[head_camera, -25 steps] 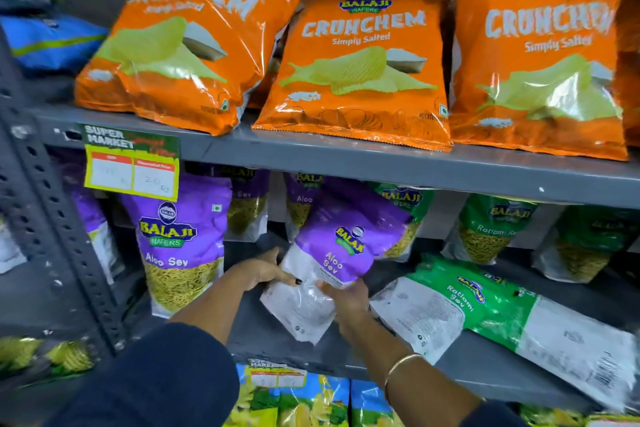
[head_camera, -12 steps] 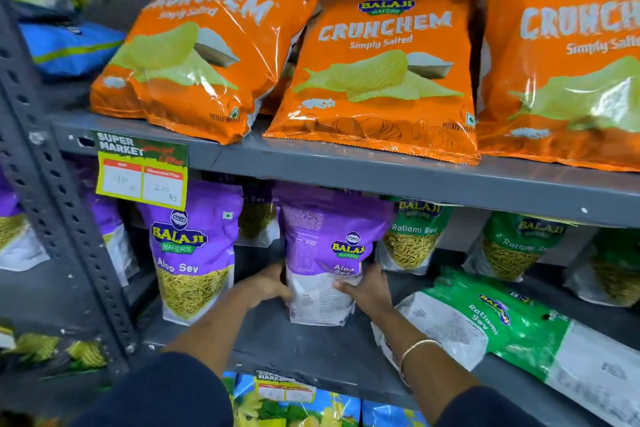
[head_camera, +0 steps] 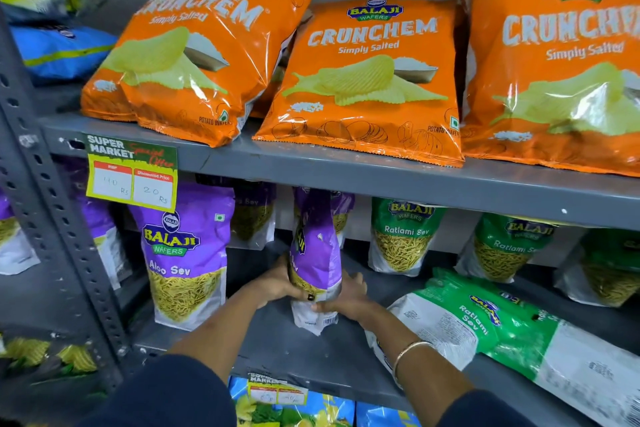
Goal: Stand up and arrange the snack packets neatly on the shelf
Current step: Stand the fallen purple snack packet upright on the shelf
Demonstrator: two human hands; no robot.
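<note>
A purple Aloo Sev packet [head_camera: 317,250] stands upright on the middle grey shelf [head_camera: 304,354], turned edge-on so its front faces left. My left hand [head_camera: 277,282] grips its lower left side and my right hand [head_camera: 349,295] holds its lower right side. Another purple Aloo Sev packet [head_camera: 187,253] stands upright to the left. A green Ratlami Sev packet [head_camera: 491,326] lies flat on the shelf to the right of my hands. More green packets [head_camera: 403,236] stand upright behind it.
Three orange Crunchem chip bags [head_camera: 363,80] lean on the upper shelf [head_camera: 415,184]. A price tag [head_camera: 131,173] hangs on that shelf's front edge. A perforated grey upright [head_camera: 52,218] stands at the left. Blue packets [head_camera: 294,409] sit on the shelf below.
The purple packet went from tilted in both hands to upright, then turned edge-on. The view has moved closer to the shelf.
</note>
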